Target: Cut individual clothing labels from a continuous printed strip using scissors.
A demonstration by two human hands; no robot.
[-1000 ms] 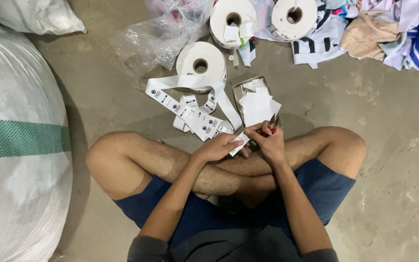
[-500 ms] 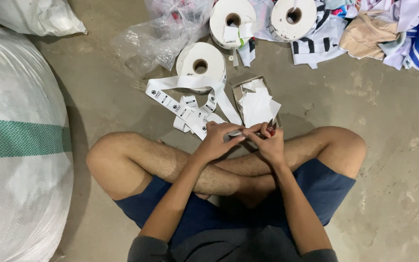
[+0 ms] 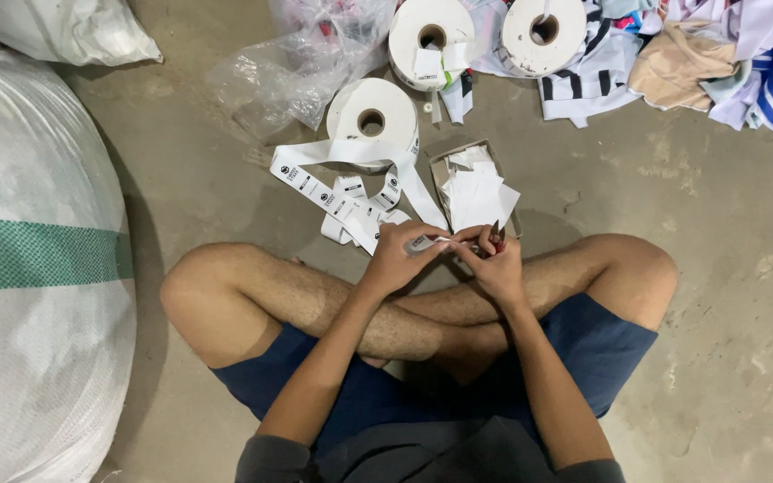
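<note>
Concrete floor [image 3: 225, 170], right hand [image 3: 494, 268] hiding a red-handled tool

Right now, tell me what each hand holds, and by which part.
The left hand pinches the free end of the white label strip. The right hand meets it there and grips something small and reddish, too hidden to identify.

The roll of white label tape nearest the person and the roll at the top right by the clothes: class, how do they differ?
The nearest roll has a long printed strip unwound across the floor toward the left hand and right hand; the top-right roll is fully wound. The nearest roll rests on bare floor; the top-right roll rests against clothes. Both are white, lying flat.
</note>
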